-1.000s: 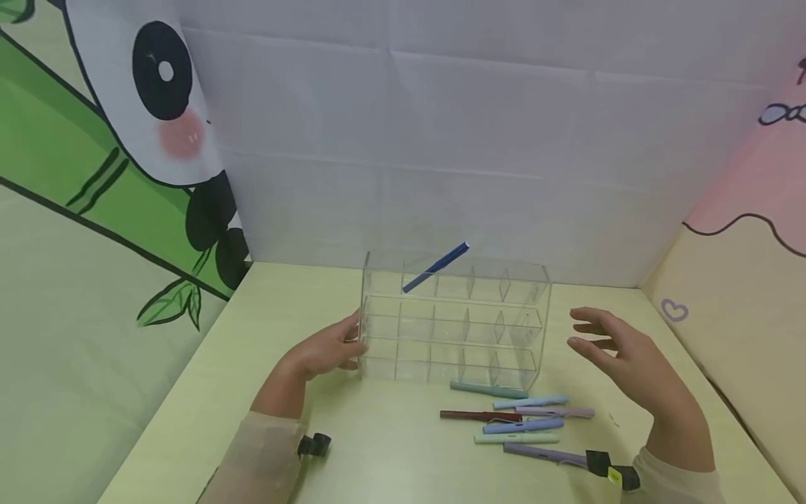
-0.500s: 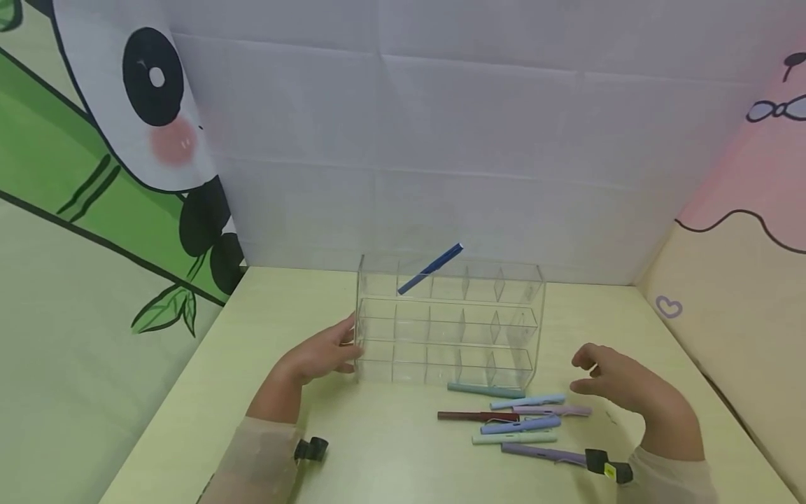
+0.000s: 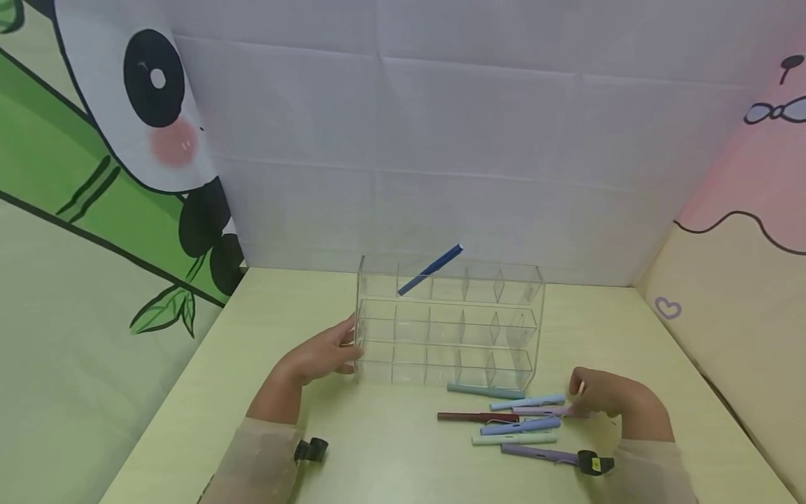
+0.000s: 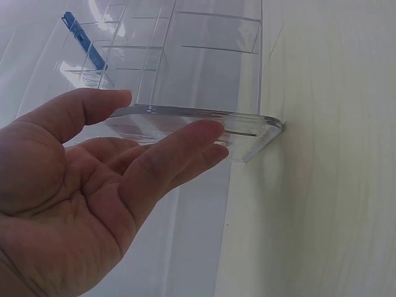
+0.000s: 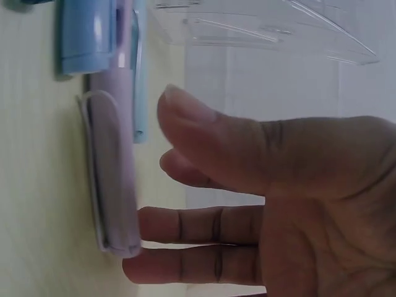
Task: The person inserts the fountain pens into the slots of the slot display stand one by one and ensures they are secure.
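Note:
A clear acrylic organizer [image 3: 447,344] with three tiers of compartments stands on the table. My left hand [image 3: 321,353] touches its left side, the thumb near the front edge and the fingers fairly straight along the side panel [image 4: 198,115]. One dark blue pen [image 3: 431,269] leans slantwise in the top tier. At the right, my right hand [image 3: 607,395] is low over a lavender pen [image 5: 114,179], bent down at the wrist. In the right wrist view, two fingertips come up to the pen's cap end, while the thumb is apart from it. Whether they touch it, I cannot tell.
Several other pens lie before the organizer: teal [image 3: 485,390], light blue [image 3: 527,402], dark red [image 3: 478,416], blue [image 3: 520,425], pale green [image 3: 515,439] and purple [image 3: 538,453]. A white backdrop [image 3: 472,140] rises behind the table [image 3: 378,455].
My right hand has come down and slightly left to the lavender pen, its fingers turning downward. My left hand stays at the organizer's side.

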### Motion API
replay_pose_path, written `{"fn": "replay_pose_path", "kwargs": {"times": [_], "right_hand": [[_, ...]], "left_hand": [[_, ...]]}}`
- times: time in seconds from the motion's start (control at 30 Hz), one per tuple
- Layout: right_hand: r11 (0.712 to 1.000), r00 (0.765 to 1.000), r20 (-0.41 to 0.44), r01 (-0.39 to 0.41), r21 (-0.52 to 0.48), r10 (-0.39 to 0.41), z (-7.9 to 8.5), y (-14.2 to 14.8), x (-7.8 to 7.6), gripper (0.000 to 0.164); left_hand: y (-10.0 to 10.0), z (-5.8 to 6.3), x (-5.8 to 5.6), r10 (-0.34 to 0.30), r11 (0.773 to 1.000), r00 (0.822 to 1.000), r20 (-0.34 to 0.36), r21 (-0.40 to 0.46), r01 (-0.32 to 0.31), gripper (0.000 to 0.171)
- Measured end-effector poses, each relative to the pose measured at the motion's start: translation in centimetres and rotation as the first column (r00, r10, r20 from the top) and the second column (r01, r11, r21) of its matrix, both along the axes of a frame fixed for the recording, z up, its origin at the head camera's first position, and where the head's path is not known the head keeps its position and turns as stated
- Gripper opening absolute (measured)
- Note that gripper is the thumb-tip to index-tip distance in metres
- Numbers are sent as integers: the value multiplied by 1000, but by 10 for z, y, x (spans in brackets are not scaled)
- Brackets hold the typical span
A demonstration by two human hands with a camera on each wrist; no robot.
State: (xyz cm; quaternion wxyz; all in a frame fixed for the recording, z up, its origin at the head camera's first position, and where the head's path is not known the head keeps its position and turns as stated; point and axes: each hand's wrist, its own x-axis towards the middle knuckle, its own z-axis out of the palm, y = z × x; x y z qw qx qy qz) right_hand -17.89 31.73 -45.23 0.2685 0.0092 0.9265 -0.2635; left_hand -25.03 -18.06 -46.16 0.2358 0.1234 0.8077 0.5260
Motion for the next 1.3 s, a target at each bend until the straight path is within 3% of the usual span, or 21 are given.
{"fn": "replay_pose_path", "kwargs": {"times": [0.23, 0.5, 0.7, 1.07, 1.3], "right_hand": [[1000, 999, 45, 25, -11, -24, -8, -6, -1, 38], [999, 1000, 7, -15, 50, 15, -16, -8, -5, 28], [1000, 1000, 5, -6, 10, 6, -19, -7, -5, 22], [997, 999, -49, -8, -71, 4, 5, 0, 6, 14], [997, 972, -222, -82, 2, 80, 24, -4, 11, 10]], "left_hand": [[1, 0, 1, 6, 1000, 1000, -5, -8, -6, 80], [1, -1, -1, -11, 1000, 1000, -16, -2, 11, 79], [1, -1, 0, -20, 1000, 1000, -17, 7, 20, 78], [0, 0, 0, -33, 999, 999, -14, 1, 33, 79], [0, 1, 0, -44, 999, 999, -19, 3, 44, 80]]}}
